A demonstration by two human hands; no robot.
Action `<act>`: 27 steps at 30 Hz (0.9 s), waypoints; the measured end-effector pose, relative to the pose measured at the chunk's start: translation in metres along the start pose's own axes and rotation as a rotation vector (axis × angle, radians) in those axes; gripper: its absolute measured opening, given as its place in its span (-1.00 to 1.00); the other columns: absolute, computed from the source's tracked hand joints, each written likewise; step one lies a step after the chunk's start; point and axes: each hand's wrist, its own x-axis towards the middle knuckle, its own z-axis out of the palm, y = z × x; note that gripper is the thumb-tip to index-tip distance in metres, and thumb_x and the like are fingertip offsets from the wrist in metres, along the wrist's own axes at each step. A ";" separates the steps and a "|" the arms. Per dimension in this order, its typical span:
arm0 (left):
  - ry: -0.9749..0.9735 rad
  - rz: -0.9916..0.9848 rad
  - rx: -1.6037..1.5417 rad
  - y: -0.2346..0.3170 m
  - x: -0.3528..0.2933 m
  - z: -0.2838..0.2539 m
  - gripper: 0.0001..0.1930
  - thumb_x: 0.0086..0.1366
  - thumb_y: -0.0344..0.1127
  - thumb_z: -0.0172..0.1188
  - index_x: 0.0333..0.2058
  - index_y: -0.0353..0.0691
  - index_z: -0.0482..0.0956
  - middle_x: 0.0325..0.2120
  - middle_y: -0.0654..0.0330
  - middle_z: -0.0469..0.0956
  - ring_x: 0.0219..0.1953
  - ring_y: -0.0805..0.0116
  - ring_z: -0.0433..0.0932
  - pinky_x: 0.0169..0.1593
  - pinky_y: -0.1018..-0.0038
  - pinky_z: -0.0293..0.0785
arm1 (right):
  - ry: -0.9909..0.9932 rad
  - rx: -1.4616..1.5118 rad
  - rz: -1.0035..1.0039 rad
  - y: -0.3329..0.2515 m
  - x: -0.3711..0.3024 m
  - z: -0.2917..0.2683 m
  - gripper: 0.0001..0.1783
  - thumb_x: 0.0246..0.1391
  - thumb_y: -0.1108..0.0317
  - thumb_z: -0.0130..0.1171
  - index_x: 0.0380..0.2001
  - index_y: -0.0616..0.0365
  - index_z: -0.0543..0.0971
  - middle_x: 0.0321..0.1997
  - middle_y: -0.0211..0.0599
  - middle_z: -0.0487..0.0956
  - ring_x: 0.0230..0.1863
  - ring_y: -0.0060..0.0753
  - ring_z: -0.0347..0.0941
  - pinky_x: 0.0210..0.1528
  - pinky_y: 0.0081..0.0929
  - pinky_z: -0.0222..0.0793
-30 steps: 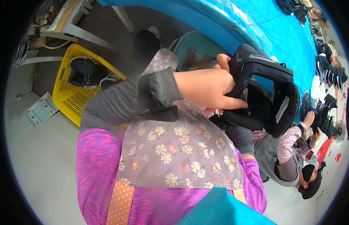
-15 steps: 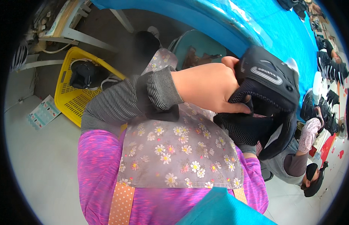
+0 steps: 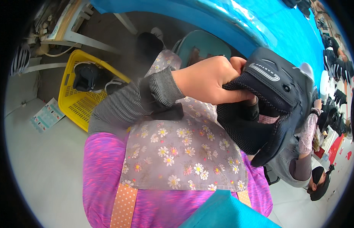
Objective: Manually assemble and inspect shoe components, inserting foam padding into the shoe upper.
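A black shoe (image 3: 257, 91) with a mesh lining, a pale curved mark and an eyelet is held up in front of my lap. Its rounded white end (image 3: 307, 70) shows at the far side, while a long black flap (image 3: 276, 148) hangs from the near side. My left hand (image 3: 217, 81) is closed on the shoe's edge. The thumb reaches inside the opening, and the other fingers are partly hidden along the outer edge. Through a gap in the shoe a pink checked cloth shows. My right hand does not show; the shoe covers the area where my right arm leads.
A blue-covered table (image 3: 207, 19) runs along the far side. On my left, a yellow basket (image 3: 76, 108) holds black shoes (image 3: 87, 76). A teal stool (image 3: 215, 43) stands under the table's edge. At right a co-worker (image 3: 295, 167) sits by a row of black shoes.
The shoe has tilted and shifted slightly, its flap swinging a little left. My left thumb has gone deeper into the opening. The grey cuff on my right arm has dropped out of sight.
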 end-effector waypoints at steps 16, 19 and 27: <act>-0.023 -0.074 0.443 -0.019 -0.035 -0.016 -0.83 -0.03 -0.21 0.24 -0.55 -0.16 0.50 -0.62 0.08 0.51 -0.53 0.05 0.53 -0.45 0.28 0.42 | -0.321 0.280 0.051 -0.002 0.014 0.003 -0.68 0.19 0.28 0.19 -0.13 0.33 0.48 -0.06 0.06 0.55 -0.02 -0.15 0.47 0.02 -0.27 0.44; -0.041 -0.097 0.383 -0.016 -0.034 -0.010 -0.80 -0.07 -0.22 0.28 -0.58 -0.20 0.49 -0.65 0.04 0.49 -0.56 -0.01 0.50 -0.45 0.25 0.42 | -0.208 0.293 0.041 0.013 0.015 0.002 -0.67 0.20 0.26 0.18 -0.12 0.32 0.48 -0.07 0.03 0.55 -0.03 -0.17 0.47 0.01 -0.28 0.43; -0.056 -0.301 0.340 -0.011 -0.025 -0.020 -0.77 0.15 -0.18 0.27 -0.49 -0.24 0.57 -0.62 -0.01 0.54 -0.54 -0.05 0.52 -0.43 0.26 0.44 | 0.031 0.045 0.040 0.004 0.006 0.026 -0.65 0.21 0.23 0.17 -0.10 0.28 0.47 -0.08 -0.03 0.55 -0.05 -0.21 0.46 -0.01 -0.31 0.43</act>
